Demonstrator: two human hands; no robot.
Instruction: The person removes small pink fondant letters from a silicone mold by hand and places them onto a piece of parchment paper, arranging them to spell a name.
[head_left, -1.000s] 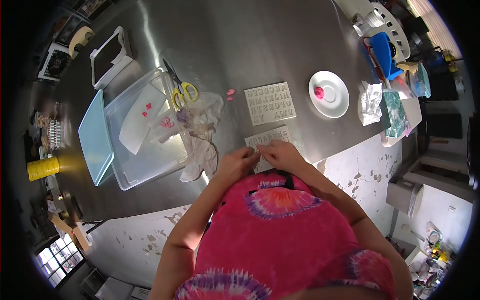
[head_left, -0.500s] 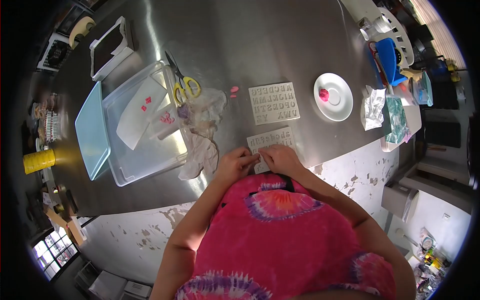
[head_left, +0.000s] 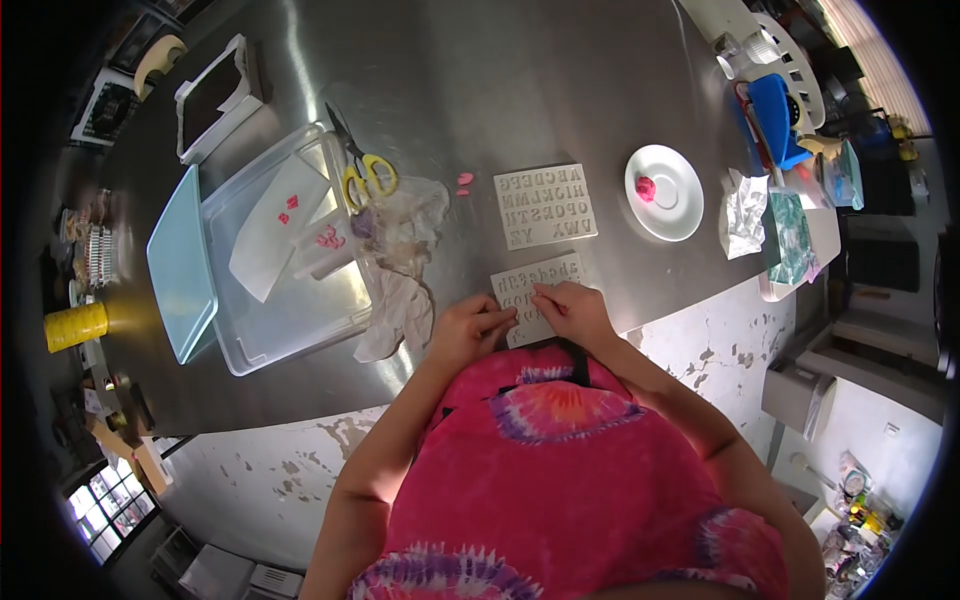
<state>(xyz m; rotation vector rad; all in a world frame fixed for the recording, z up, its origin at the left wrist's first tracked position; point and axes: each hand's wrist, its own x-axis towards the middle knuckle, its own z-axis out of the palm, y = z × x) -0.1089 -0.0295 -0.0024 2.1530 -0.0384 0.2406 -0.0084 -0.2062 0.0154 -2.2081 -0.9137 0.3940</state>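
Silicone is my guess for the lowercase mould [head_left: 535, 282], which is lying flat on the steel table [head_left: 520, 90] right in front of my body. I'm judging it light, floppy and a little grippy, so it is best pinned or taken by an edge, since it would sag if lifted by a corner. My left hand [head_left: 470, 330] is lying curled at the mould's left edge, fingertips pinching it there. My right hand [head_left: 578, 310] is bending over the mould's near right part, fingertips pressing on its face (whether anything small is pinched under them I cannot tell). Just beyond the mould the uppercase mould [head_left: 545, 205] is sitting flat. Beyond the mould and left are two pink bits [head_left: 464, 180], then the scissors [head_left: 365, 180]. Beyond the mould and right, a white saucer [head_left: 680, 215] is carrying a pink lump [head_left: 646, 187].
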